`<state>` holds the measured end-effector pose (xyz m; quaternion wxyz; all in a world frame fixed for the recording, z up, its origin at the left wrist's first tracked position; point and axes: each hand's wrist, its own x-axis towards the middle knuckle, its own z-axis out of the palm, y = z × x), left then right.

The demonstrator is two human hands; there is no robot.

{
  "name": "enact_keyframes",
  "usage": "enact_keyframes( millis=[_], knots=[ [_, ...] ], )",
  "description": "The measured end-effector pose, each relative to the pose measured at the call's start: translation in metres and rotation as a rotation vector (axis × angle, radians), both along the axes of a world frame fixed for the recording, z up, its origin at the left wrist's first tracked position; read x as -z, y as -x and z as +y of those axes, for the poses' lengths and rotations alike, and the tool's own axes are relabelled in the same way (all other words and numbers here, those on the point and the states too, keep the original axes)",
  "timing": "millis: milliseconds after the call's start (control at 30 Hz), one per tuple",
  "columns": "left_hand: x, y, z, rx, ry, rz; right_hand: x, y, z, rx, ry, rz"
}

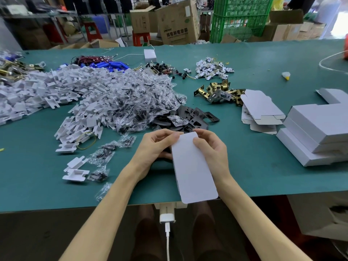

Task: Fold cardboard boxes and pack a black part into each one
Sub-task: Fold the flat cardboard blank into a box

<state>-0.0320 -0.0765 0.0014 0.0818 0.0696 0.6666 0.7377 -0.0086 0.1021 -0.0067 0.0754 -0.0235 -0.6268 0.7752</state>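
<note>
Both hands, L hand point(152, 147) & R hand point(211, 147), grip white cardboard box point(194, 170) w/ curled fingers above green table point(254, 166).

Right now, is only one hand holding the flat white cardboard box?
No, the left hand and right hand both grip the far end of the white cardboard box.

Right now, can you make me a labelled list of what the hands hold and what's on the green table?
left hand: pinches far end of the flat white cardboard box
right hand: grips the same end
green table: box reaches over its near edge
black flat metal parts: piled just beyond the hands
unfolded white box blanks: right of that pile
folded white boxes: stacked at far right
</note>
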Motion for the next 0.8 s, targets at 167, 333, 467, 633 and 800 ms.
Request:
enact_keyframes(
  millis=[167, 333, 467, 633, 800],
  knots=[
    [0.0036, 0.0004, -0.0008, 0.002, 0.029, 0.032, -0.0001, -0.0017, -0.0009, 0.016, -0.038, 0.015],
    [0.0057, 0.0012, -0.0013, -0.014, 0.026, 0.044, -0.0008, -0.0034, -0.0023, 0.006, -0.042, 0.02],
    [0.0061, 0.0018, -0.0016, -0.011, 0.031, 0.044, -0.0005, -0.0044, -0.002, -0.03, -0.065, 0.008],
    [0.0073, 0.0015, -0.0023, -0.008, 0.029, 0.045, -0.0006, -0.0048, -0.0022, -0.062, -0.062, 0.0],
    [0.0086, 0.0018, -0.0026, -0.004, 0.065, 0.052, 0.0004, -0.0043, -0.0027, -0.052, -0.083, 0.018]
  ],
)
